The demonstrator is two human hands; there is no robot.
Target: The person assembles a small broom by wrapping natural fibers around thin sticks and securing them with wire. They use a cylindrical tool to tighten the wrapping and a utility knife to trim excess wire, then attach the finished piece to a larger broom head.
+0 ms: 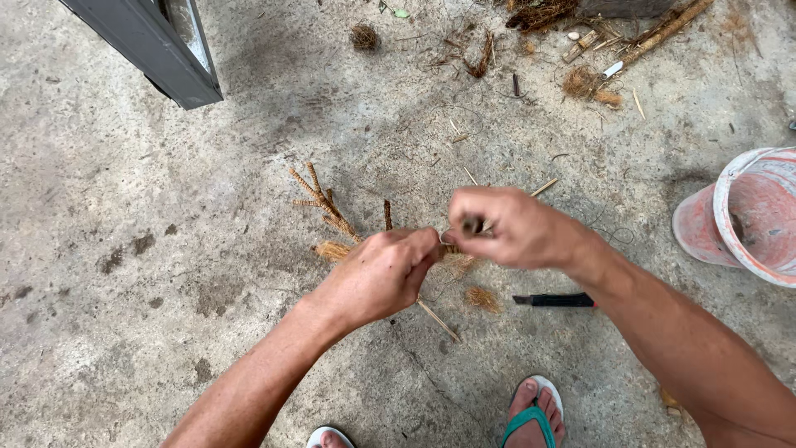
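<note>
My left hand (pixel 383 274) is closed around a small branching frame of sticks wrapped in brown coconut-fibre cord (pixel 325 207), whose arms stick out to the upper left. My right hand (pixel 507 226) is just to its right, fingers pinched on a dark thin piece and fibre at the frame's middle. The two hands nearly touch. A thin bare stick (pixel 437 319) pokes out below my left hand. A tuft of loose fibre (pixel 481 298) lies on the concrete under my hands.
A black-handled knife (pixel 554 300) lies on the floor by my right forearm. A pink plastic bucket (pixel 740 217) lies tipped at the right edge. Fibre scraps and sticks (pixel 590 81) litter the far floor. A grey metal post (pixel 157 50) stands upper left. My sandalled feet (pixel 535 412) are below.
</note>
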